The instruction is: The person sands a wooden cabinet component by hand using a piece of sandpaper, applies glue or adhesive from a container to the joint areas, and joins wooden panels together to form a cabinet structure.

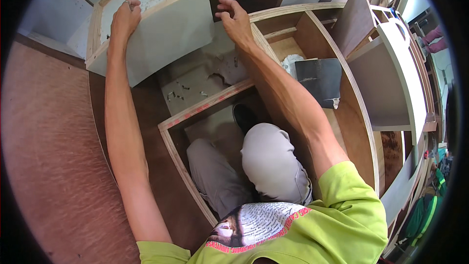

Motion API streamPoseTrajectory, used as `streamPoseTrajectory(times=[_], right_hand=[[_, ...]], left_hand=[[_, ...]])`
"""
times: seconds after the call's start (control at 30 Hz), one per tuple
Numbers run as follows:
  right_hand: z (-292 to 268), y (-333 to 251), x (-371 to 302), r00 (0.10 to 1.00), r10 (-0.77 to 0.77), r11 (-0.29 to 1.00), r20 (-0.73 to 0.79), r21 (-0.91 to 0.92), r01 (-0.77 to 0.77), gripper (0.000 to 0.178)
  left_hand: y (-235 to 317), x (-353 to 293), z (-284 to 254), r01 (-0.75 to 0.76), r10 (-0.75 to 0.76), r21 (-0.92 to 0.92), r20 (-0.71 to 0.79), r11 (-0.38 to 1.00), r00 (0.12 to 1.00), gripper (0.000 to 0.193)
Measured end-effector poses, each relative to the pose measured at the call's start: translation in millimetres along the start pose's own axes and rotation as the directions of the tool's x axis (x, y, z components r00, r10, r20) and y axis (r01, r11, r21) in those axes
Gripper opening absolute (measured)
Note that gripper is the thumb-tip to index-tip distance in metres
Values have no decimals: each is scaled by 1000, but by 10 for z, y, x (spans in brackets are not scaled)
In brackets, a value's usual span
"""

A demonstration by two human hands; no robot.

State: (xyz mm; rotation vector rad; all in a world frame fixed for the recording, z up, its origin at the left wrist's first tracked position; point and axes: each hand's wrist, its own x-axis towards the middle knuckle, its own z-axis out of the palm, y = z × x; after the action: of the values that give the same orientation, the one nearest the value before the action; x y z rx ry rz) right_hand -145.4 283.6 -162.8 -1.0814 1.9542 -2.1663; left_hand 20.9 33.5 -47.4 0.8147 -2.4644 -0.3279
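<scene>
A wooden drawer box (168,36) with a pale grey front and bare wood edges stands tilted at the far left. My left hand (125,19) is closed over the top edge of its front, fingers curled inward; the fingertips are partly hidden. Just beyond the box's right corner is my right hand (236,19), its thumb and fingers apart and nothing visible in them. A dark gap lies between that hand and the corner. Below the box, several small metal pieces (178,92) lie scattered on a grey surface.
My legs (268,161) are inside an open wooden cabinet frame (202,105). To the right, a compartmented cabinet (337,39) holds a black box (318,80) and crumpled white material (291,63). A reddish-brown panel (53,156) fills the left side. White panels (408,78) lean farther right.
</scene>
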Motion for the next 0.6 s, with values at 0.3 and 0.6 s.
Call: streamPoseTrajectory(times=[0.3,0.6], right_hand=[[513,-234,-88,905,8,968,-425,229,100,22],[730,-222,24,862,97,902,-498,410,135,19]], left_hand=[[191,-115,-28,94,-99,-130,-35,987,994,35],[337,-148,26,135,-136,-18,-111,991,984,31]])
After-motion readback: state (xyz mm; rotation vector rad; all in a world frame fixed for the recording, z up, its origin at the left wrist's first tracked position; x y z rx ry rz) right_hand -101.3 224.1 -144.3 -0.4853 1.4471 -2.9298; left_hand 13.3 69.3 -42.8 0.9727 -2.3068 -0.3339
